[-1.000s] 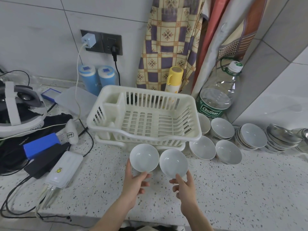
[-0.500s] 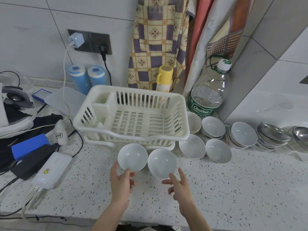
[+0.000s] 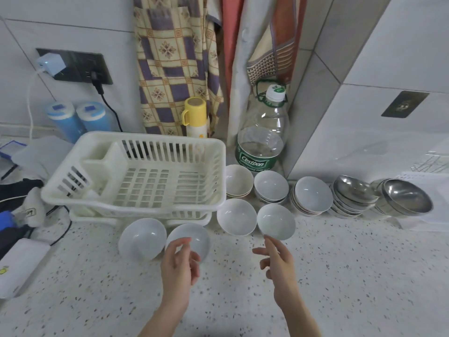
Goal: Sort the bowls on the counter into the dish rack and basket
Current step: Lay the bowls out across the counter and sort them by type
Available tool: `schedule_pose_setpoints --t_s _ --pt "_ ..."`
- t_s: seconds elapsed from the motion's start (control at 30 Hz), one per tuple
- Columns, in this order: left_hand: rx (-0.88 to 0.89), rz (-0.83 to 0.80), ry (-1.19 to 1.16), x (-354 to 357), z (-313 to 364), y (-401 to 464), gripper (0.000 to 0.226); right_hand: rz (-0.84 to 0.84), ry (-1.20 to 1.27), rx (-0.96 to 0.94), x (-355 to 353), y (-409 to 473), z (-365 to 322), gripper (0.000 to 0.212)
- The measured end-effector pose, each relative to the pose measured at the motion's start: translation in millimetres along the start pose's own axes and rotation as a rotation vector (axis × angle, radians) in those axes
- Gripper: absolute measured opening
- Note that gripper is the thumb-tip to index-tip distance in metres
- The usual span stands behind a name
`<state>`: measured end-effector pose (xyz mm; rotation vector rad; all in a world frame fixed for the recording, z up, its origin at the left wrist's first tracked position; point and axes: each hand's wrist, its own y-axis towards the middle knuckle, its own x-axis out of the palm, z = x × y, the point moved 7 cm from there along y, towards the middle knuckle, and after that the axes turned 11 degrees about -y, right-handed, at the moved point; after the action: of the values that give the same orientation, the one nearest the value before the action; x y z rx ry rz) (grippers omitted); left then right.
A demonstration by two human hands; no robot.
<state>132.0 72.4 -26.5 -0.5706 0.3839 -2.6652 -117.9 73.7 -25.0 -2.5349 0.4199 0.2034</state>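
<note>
Two white bowls (image 3: 142, 238) (image 3: 194, 235) sit side by side on the speckled counter in front of the white dish rack (image 3: 136, 176). My left hand (image 3: 179, 266) hovers over the near edge of the right one, fingers loosely curled, holding nothing. My right hand (image 3: 279, 263) is open, its fingertips just short of another white bowl (image 3: 275, 221), with a fourth bowl (image 3: 237, 217) beside it. Behind them stand stacks of white bowls (image 3: 312, 195) (image 3: 271, 187) (image 3: 239, 180) and steel bowls (image 3: 352, 193) (image 3: 405, 199).
A large plastic bottle (image 3: 263, 139) and a yellow flask (image 3: 195, 117) stand against the wall behind the rack. Cables, a power bank (image 3: 18, 263) and other devices crowd the left of the counter. A wire rack edge (image 3: 432, 161) shows at far right.
Both hands have let go of the two front bowls. My left hand drifted right over the second bowl; my right hand moved right toward the bowl further along. The view shifted right.
</note>
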Motion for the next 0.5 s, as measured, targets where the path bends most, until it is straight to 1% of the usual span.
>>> schedule_pose_setpoints --t_s 0.1,0.13,0.3,0.5 --pt "-0.071 -0.058 0.027 42.2 -19.4 -3.2 0.011 0.015 0.030 -0.007 -31.2 18.3 -11.8 0.015" --pt "-0.088 -0.060 0.031 54.9 -24.4 -2.7 0.010 0.011 0.026 -0.004 -40.6 24.7 -15.4 0.015" --pt "-0.113 -0.025 0.020 111.9 -38.6 8.5 0.013 -0.041 -0.075 -0.013 -76.5 61.0 -36.0 0.012" --pt "-0.152 0.052 0.053 143.4 -44.6 35.6 0.025 -0.108 -0.118 -0.043 -75.8 96.1 -62.4 0.010"
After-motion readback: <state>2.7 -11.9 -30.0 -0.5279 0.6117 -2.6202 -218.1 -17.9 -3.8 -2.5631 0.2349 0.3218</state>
